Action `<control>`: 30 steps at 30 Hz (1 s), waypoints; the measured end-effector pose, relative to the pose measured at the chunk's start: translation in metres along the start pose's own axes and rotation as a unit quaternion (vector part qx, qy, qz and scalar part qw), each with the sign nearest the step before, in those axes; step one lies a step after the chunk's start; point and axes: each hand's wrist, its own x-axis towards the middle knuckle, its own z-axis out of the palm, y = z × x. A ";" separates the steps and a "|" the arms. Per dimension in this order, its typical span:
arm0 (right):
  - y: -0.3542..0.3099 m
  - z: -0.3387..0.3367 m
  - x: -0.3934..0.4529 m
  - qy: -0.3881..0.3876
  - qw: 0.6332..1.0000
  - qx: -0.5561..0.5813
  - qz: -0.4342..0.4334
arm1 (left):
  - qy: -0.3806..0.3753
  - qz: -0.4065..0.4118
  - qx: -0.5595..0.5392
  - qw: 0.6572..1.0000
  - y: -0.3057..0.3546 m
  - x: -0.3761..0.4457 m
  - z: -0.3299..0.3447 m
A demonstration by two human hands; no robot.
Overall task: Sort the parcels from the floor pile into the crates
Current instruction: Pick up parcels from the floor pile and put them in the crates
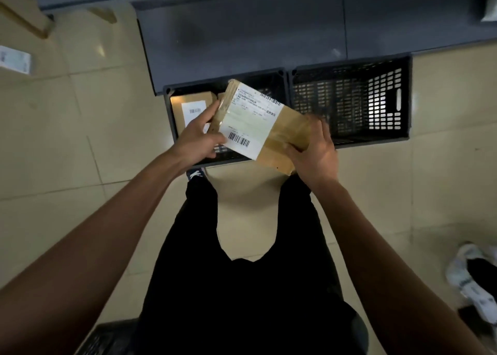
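We hold a taped parcel [265, 128] in our left hand [197, 142] and right hand [313, 154] above the left crate [172, 118].

Floor [80, 139] was beige tile. Two dark crates [349, 104] sat side by side on it, far end, against a grey unit [242, 37].

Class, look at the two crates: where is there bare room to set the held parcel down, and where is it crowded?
The right crate shows bare mesh floor wall to wall. The left crate already holds a labelled parcel, and the held parcel and left hand cover the rest.
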 end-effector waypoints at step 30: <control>0.098 0.203 0.087 0.083 0.973 0.158 0.143 | 0.189 0.109 -0.015 0.976 -0.093 0.219 0.104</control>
